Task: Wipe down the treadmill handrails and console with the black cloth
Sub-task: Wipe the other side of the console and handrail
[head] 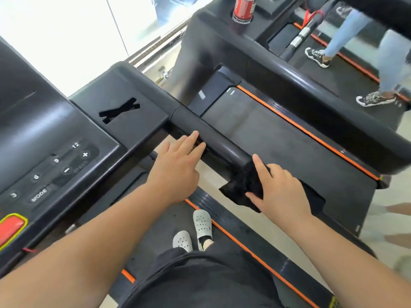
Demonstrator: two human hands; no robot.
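Note:
The treadmill's black right handrail point(213, 134) runs from the console point(73, 138) down toward the right. My left hand point(178, 165) lies with straight fingers on the inner side of the rail. My right hand point(278, 187) presses the black cloth point(242, 185) against the end of the handrail, index finger extended along it and thumb on the cloth's lower edge. Part of the cloth hangs below the rail end. The console shows speed buttons, a MODE key and a red stop button point(11, 227).
A second treadmill point(289, 90) stands close on the right, with a red can point(243, 7) in its cup holder. A person in light jeans and sneakers point(375, 98) walks on a third machine beyond. My grey clogs point(201, 225) stand on the belt below.

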